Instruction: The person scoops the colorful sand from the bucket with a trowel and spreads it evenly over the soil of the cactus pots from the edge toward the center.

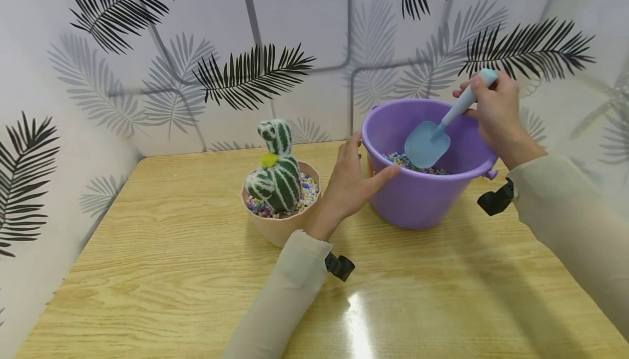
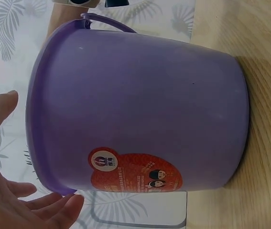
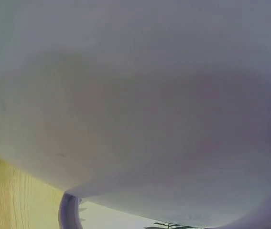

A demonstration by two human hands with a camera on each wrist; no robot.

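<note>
My right hand [image 1: 498, 109] grips the pale handle of a light blue toy shovel [image 1: 426, 145], tilted with its blade down inside the purple bucket [image 1: 417, 198]. Small multicoloured pebbles [image 1: 404, 158] lie in the bucket, partly hidden by its front rim. Thumb and fingers spread, my left hand [image 1: 348, 184] is right at the bucket's near left rim. The left wrist view shows that left hand [image 2: 11, 191] beside the rim, and a red label [image 2: 135, 174] on the bucket's side. Blurred bucket wall [image 3: 135, 119] fills most of the right wrist view.
Left of the bucket, a pale pink pot [image 1: 275, 232] holds pebbles and a green knitted cactus [image 1: 282, 184] with a yellow flower. My left forearm passes just beside this pot. Both stand on a wooden table [image 1: 162, 271], against a leaf-patterned wall [image 1: 304, 15].
</note>
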